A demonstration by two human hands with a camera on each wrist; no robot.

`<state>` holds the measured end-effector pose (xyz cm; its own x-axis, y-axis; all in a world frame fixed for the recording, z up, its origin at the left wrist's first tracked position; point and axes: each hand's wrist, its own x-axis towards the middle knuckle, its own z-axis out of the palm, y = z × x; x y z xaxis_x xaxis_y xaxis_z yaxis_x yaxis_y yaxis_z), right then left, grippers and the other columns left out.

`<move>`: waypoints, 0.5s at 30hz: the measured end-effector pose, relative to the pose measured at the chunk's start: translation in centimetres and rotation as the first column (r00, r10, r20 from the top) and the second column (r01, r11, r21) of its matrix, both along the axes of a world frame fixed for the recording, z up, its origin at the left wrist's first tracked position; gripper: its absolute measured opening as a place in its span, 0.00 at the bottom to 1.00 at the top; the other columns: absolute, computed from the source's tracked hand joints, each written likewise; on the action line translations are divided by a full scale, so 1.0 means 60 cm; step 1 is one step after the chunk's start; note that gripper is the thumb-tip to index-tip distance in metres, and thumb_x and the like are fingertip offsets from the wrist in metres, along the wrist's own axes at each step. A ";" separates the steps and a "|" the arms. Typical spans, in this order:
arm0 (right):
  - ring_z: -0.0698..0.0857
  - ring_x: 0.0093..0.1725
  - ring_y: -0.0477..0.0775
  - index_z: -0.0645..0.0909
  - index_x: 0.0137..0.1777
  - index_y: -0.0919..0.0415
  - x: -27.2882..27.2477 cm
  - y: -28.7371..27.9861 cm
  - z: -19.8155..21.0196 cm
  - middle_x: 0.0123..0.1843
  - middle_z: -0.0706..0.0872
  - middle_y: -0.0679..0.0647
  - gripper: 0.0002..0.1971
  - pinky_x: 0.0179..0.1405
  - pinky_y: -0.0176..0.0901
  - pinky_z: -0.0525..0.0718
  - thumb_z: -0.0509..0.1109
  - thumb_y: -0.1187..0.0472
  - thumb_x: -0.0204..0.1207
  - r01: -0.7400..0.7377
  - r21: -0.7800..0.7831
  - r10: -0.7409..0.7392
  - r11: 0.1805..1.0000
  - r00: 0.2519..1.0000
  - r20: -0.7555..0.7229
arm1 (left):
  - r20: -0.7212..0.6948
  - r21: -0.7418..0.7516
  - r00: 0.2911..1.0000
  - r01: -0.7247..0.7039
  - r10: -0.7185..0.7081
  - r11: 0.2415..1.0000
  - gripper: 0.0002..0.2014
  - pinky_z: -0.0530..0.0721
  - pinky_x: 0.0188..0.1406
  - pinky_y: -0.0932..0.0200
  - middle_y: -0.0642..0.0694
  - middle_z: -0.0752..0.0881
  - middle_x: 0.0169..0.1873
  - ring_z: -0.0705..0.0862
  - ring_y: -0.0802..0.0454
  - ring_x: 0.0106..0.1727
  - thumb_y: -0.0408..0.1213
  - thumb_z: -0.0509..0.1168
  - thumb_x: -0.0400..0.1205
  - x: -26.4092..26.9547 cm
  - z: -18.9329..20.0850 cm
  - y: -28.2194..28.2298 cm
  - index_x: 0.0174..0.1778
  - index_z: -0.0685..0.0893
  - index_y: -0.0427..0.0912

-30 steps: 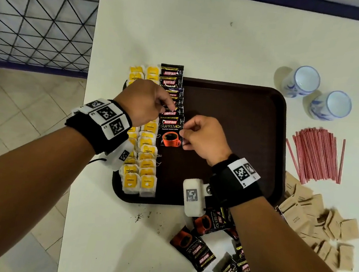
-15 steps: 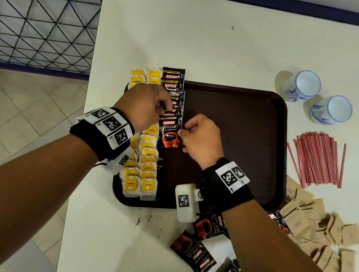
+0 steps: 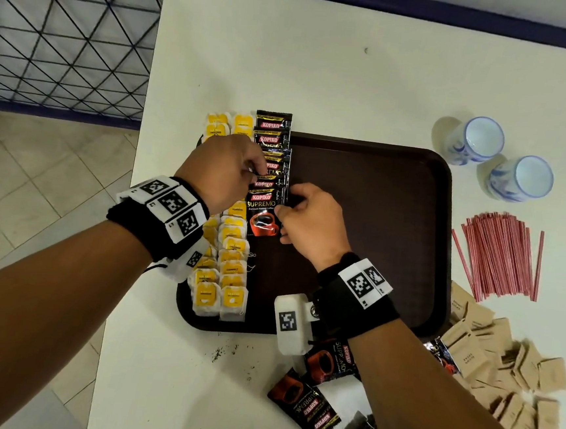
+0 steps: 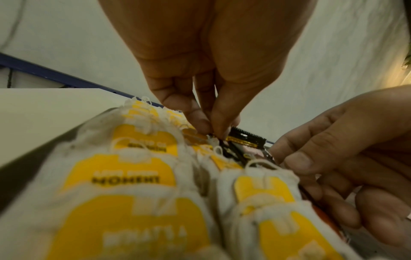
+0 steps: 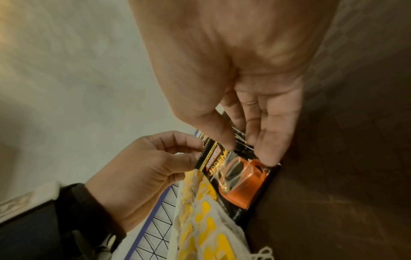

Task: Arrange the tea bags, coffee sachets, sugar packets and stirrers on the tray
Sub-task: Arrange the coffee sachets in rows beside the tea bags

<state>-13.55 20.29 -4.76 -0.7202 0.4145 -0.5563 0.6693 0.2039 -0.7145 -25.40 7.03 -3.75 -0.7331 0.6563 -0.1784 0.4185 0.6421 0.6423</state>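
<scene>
A dark brown tray (image 3: 376, 222) holds two columns of yellow-tagged tea bags (image 3: 230, 295) along its left side. Beside them runs an overlapping column of black coffee sachets (image 3: 272, 128). The nearest coffee sachet (image 3: 262, 216) shows a red cup. My left hand (image 3: 256, 174) pinches that sachet's upper left edge between thumb and fingertips (image 4: 213, 130). My right hand (image 3: 283, 211) holds its right edge, thumb on top and fingers alongside. In the right wrist view the sachet (image 5: 238, 177) lies between the right hand (image 5: 251, 146) and the left hand (image 5: 155, 167).
Loose coffee sachets (image 3: 305, 408) lie on the white table in front of the tray. Brown sugar packets (image 3: 501, 363) are heaped at the right front, red stirrers (image 3: 500, 257) behind them. Two cups (image 3: 476, 139) stand at the back right. The table's left edge is close to the tray.
My right hand has edged slightly left onto the front sachet's right side. The left hand keeps its pinch in the same place.
</scene>
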 end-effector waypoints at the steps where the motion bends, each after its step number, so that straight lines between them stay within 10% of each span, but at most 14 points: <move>1: 0.91 0.30 0.55 0.79 0.72 0.59 0.000 0.000 -0.001 0.34 0.88 0.52 0.21 0.38 0.56 0.93 0.73 0.63 0.79 0.000 0.000 0.000 1.000 1.000 0.000 | 0.000 -0.003 1.000 -0.005 0.005 1.000 0.10 0.73 0.43 0.63 0.55 0.82 0.40 0.80 0.57 0.41 0.24 0.70 0.75 0.000 0.000 0.000 0.44 0.89 0.44; 10: 0.92 0.49 0.55 0.79 0.74 0.57 0.000 0.004 -0.013 0.51 0.90 0.55 0.23 0.52 0.56 0.92 0.73 0.58 0.78 -0.011 0.029 0.011 1.000 1.000 -0.022 | -0.060 0.040 0.998 -0.019 0.021 0.999 0.07 0.75 0.45 0.61 0.48 0.86 0.45 0.80 0.56 0.42 0.28 0.71 0.77 0.001 -0.007 -0.010 0.45 0.88 0.43; 15: 0.91 0.42 0.52 0.82 0.66 0.51 0.029 0.035 0.010 0.39 0.87 0.48 0.16 0.49 0.58 0.91 0.74 0.56 0.78 0.001 0.052 0.001 0.999 0.999 -0.039 | -0.115 0.128 0.987 -0.098 0.112 0.987 0.03 0.82 0.47 0.56 0.48 0.87 0.43 0.84 0.51 0.40 0.35 0.71 0.78 0.011 0.015 -0.027 0.45 0.87 0.44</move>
<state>-11.79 22.40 -4.18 -0.7414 0.4416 -0.5053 0.6406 0.2414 -0.7289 -24.71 5.41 -2.84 -0.8104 0.5858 -0.0074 0.4324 0.6067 0.6670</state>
